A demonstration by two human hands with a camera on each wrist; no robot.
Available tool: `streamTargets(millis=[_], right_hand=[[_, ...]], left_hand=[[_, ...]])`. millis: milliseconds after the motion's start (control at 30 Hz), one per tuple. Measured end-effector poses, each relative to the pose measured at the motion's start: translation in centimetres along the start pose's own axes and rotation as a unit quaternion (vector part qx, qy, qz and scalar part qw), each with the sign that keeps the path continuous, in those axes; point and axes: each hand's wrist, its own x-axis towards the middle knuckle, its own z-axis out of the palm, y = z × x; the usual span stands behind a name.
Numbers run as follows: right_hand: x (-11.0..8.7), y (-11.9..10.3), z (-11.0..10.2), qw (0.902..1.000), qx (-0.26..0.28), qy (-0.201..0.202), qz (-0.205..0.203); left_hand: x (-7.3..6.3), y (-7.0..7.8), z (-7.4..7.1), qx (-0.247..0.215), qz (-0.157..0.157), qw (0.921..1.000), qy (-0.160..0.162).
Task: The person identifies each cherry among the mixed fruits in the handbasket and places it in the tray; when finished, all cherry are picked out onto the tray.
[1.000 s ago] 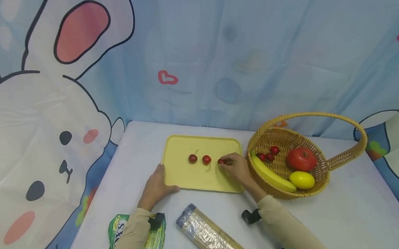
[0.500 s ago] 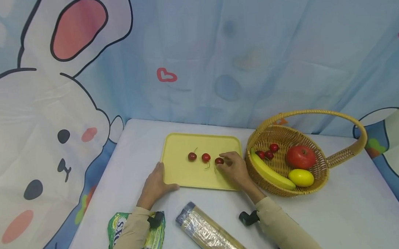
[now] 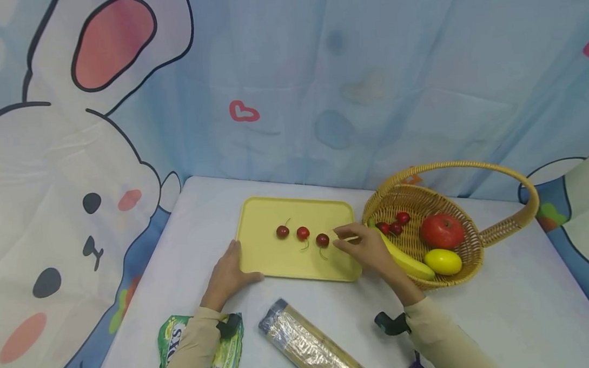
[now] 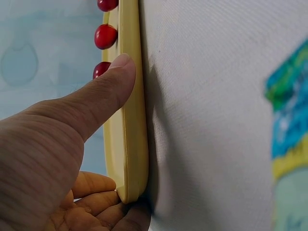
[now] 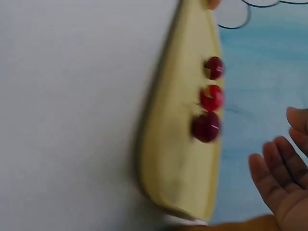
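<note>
Three red cherries with stems lie in a row on a yellow tray (image 3: 278, 266): a left cherry (image 3: 282, 231), a middle cherry (image 3: 303, 233) and a right cherry (image 3: 322, 240). My left hand (image 3: 229, 275) holds the tray's near left corner, the thumb (image 4: 113, 82) lying along the near rim and the fingers (image 4: 98, 202) bent at the corner. Over the tray's right edge, beside the basket, my right hand (image 3: 367, 249) has nothing between its loosely bent fingers. In the right wrist view its fingers (image 5: 284, 168) are apart from the cherries.
A wicker basket (image 3: 472, 264) stands right of the tray, containing a banana (image 3: 409, 264), a lemon (image 3: 443, 261), a pomegranate (image 3: 442, 231) and more cherries (image 3: 395, 228). Nearer lie a long film-wrapped package (image 3: 309, 340) and a green bag (image 3: 227, 351) under the left sleeve.
The right hand let go of the right cherry, leaving it on the tray, and moved right toward the basket. My left hand stayed at the tray corner.
</note>
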Motion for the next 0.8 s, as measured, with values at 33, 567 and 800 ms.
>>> streamTargets(millis=[33, 567, 800], right_hand=[[-0.2, -0.3, -0.8, 0.9999, 0.001, -0.012, 0.004], [1.0, 1.6, -11.3, 0.9963, -0.037, -0.015, 0.076], [2.5, 4.6, -14.2, 0.9870, 0.011, 0.004, 0.160]], left_hand=[[0.0, 0.0, 0.0, 0.001, 0.001, 1.0000, 0.000], [-0.2, 0.4, -0.2, -0.002, 0.000, 1.0000, -0.005], [-0.2, 0.2, -0.1, -0.011, 0.006, 0.9999, -0.003]])
